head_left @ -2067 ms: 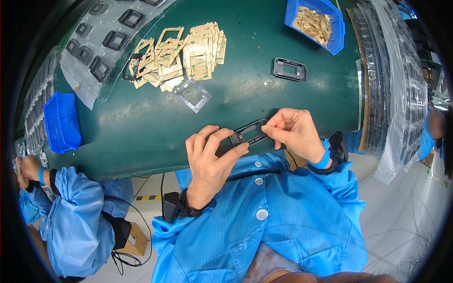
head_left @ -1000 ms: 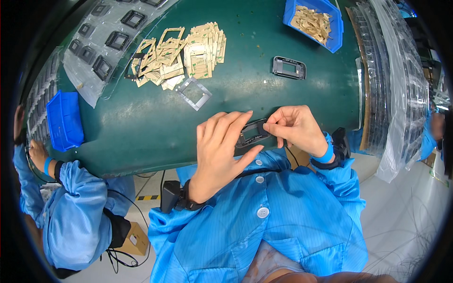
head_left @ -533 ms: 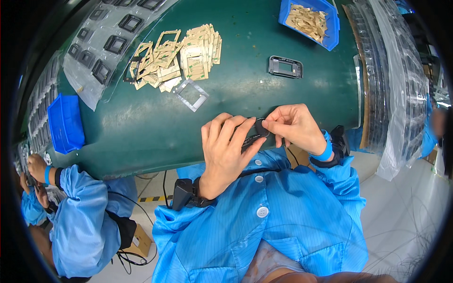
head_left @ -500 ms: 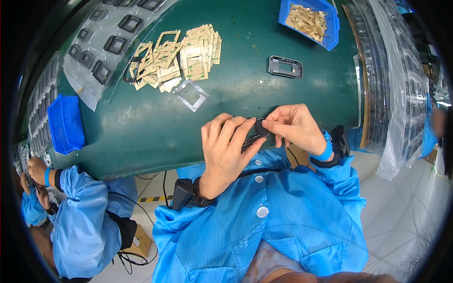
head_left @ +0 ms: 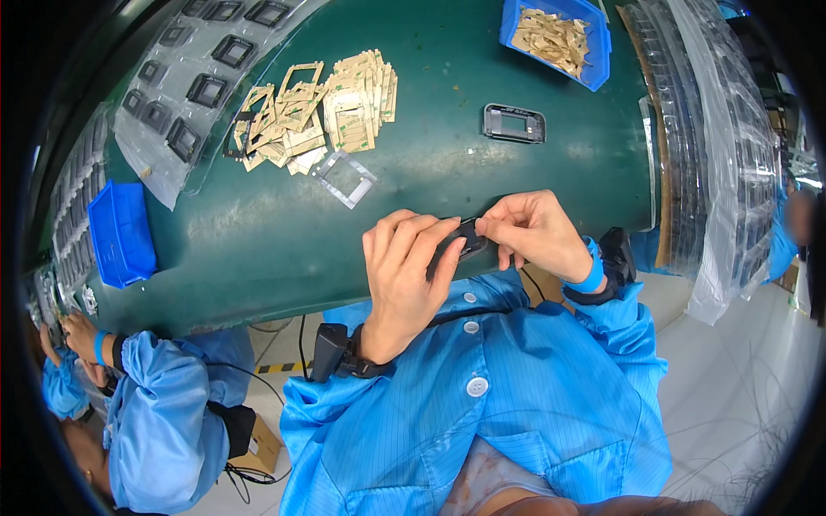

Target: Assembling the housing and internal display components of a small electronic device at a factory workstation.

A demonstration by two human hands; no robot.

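My left hand [head_left: 403, 279] lies over the black frame [head_left: 465, 241], fingers pressed together and flat along its top face. My right hand [head_left: 538, 234] meets it from the other end; thumb and forefinger pinch the frame's right edge. The frame sits between both hands at the near edge of the green counter [head_left: 284, 228], just above my blue smock [head_left: 499, 396]. Most of the frame is covered, so I cannot tell whether it rests on the counter or is held clear of it.

Farther out on the counter:
- a second black frame [head_left: 514, 123], lying flat, well apart from my hands;
- a clear square film [head_left: 344, 178], near the middle;
- a heap of tan cards [head_left: 318, 107], just behind the film;
- a blue bin [head_left: 559, 36] holding tan scraps, at the far edge;
- a clear tray [head_left: 185, 86] with black parts in its pockets, to the left;
- another blue bin [head_left: 120, 234] at the left end.

A co-worker's sleeve [head_left: 163, 421] shows at lower left.
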